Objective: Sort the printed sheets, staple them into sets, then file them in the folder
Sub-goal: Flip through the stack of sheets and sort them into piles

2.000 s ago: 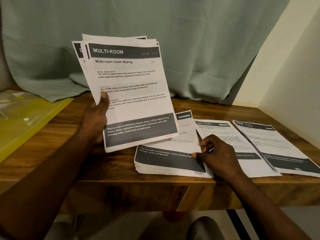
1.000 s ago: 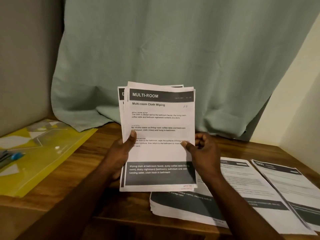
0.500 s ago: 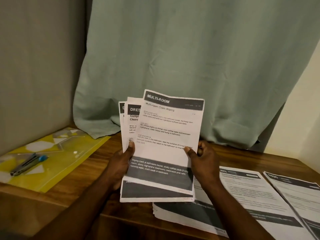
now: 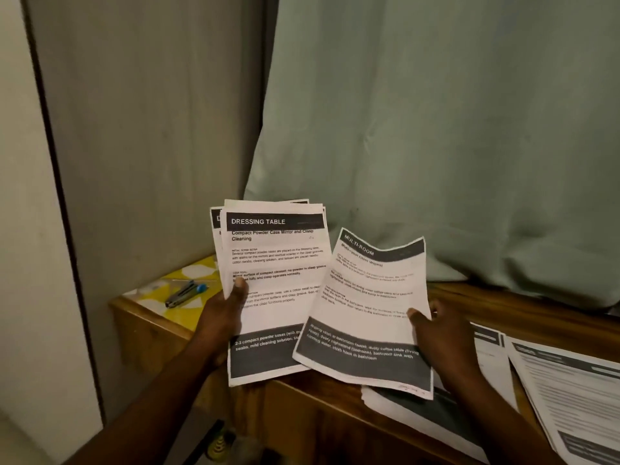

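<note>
Paper, thin and limp, in both hands at mid-frame. Left hand (image 4: pixel 221 317) curled round a fanned stack (image 4: pixel 278 263), "DRESSING TABLE" on top, thumb pressing the face. Right hand (image 4: pixel 443 337) pinching a single "MULTI-ROOM" sheet (image 4: pixel 365 310) by its right edge, bowed, lower left corner overlapping the stack. Below it, a pile (image 4: pixel 402 407) on the wooden desk (image 4: pixel 318 414); more sheets (image 4: pixel 570 380) at lower right. Yellow folder (image 4: pixel 161 290) left of centre, with a metal tool (image 4: pixel 186 293) on it, blue-tipped, probably the stapler, untouched.

Risks, as judged:
- With a one-edge pinch, could sag, crease or slip short of the pile.
- Could land under the wrong heading if not read.
- Under a slack thumb, could slide apart and spill over the desk's near edge.
</note>
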